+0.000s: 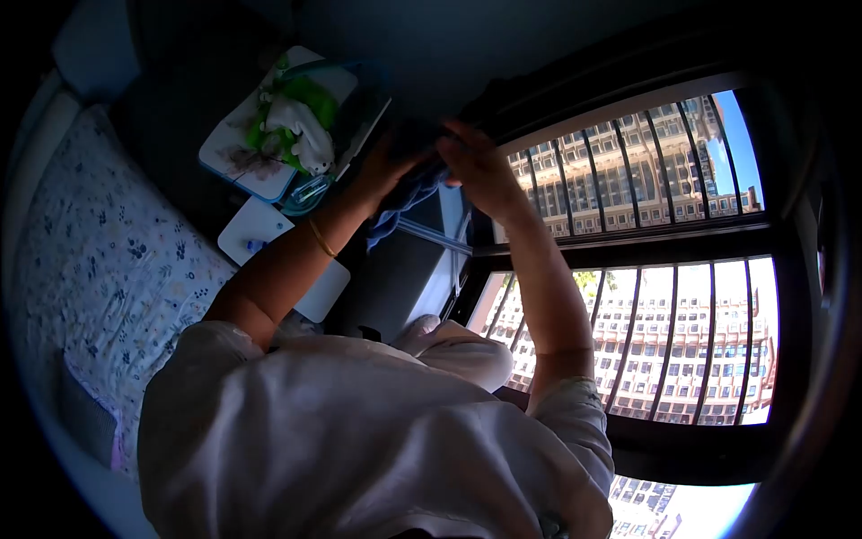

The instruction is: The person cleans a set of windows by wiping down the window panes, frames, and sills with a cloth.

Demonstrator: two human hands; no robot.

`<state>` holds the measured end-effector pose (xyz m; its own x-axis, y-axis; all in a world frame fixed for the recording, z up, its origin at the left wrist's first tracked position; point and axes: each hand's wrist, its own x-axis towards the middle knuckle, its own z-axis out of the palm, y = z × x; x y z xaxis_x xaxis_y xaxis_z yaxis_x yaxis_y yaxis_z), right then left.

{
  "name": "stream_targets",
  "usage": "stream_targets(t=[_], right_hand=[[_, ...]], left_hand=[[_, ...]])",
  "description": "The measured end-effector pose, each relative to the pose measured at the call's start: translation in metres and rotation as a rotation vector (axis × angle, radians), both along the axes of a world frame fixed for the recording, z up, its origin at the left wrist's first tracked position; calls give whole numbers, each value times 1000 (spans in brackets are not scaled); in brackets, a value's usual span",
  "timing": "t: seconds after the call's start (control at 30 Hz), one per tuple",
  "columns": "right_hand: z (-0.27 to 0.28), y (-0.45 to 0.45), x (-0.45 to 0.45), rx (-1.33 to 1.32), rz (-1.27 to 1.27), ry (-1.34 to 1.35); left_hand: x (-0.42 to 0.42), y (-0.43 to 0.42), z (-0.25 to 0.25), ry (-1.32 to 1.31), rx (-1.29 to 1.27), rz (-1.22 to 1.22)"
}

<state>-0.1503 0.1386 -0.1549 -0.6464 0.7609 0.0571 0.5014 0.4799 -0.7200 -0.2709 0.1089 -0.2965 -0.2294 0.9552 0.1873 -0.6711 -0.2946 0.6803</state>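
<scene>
My left hand (391, 167), below a bracelet on the wrist (322, 238), is raised in front of me, its fingers partly lost in shadow. My right hand (478, 169) is close beside it, with bent fingers pointing toward the left one. Between them is a crumpled dark blue cloth (415, 194), which both hands grip. Its lower end hangs beneath my hands. What kind of cloth it is, I cannot make out.
A white board-like surface (226, 144) at upper left carries a green and white bundle (301, 126). A smaller white surface (325, 292) sits below it. Patterned bedding (108, 242) covers the left side. Barred windows (628, 171) stand at right. My folded leg (467, 355) is below.
</scene>
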Motion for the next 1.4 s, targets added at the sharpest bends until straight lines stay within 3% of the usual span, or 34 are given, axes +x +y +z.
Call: stream_targets(t=[0.03, 0.07, 0.1, 0.17, 0.23, 0.3, 0.4, 0.43, 0.53, 0.67, 0.73, 0.77, 0.83, 0.87, 0.97, 1.07, 1.13, 1.2, 1.27, 1.37, 1.4], right_hand=[[27, 3, 6, 359, 140, -20], [67, -2, 8, 749, 11, -129], [91, 24, 18, 1077, 29, 42], [162, 38, 26, 1914, -281, -220], [203, 78, 55, 1874, -246, -247], [195, 97, 50, 1739, -335, -149], [192, 115, 54, 1675, -304, -67], [192, 118, 55, 1682, -298, -56], [188, 115, 45, 1756, -345, -37], [204, 135, 54, 1981, -268, -115], [199, 128, 51, 1902, -257, -28], [198, 127, 51, 1886, -262, -31], [194, 121, 49, 1831, -282, -32], [193, 117, 47, 1794, -295, -31], [190, 113, 45, 1732, -303, -5], [192, 120, 51, 1785, -330, -21], [195, 124, 50, 1802, -272, 18], [195, 129, 53, 1848, -301, 8], [199, 134, 60, 1833, -277, 8], [213, 147, 74, 1760, -212, 6], [220, 153, 79, 1741, -194, 0]], left_hand=[[-3, 17, 8, -113, 21, 29], [-4, 32, 17, -229, 40, 57], [-11, 47, 35, -206, 126, 101], [-18, 69, 87, -98, 281, 193], [-5, 89, 127, 112, 300, 260], [11, 108, 145, 354, 216, 310], [34, 139, 83, 431, 185, 621], [37, 138, 67, 261, 215, 538], [46, 135, 8, 360, -88, 585], [58, 135, -74, 83, -204, 510], [55, 127, -94, 42, -305, 462], [60, 139, -127, -25, -298, 516], [64, 135, -184, 138, -581, 607], [63, 133, -197, 217, -722, 649], [61, 101, -171, -136, -1127, 499], [64, 117, -195, -192, -962, 420], [88, 106, -198, -143, -752, 501], [100, 67, -105, 28, -560, 588], [96, 44, -37, 78, -342, 468], [117, 47, -28, 327, -149, 743], [117, 47, -32, 285, -175, 735]])
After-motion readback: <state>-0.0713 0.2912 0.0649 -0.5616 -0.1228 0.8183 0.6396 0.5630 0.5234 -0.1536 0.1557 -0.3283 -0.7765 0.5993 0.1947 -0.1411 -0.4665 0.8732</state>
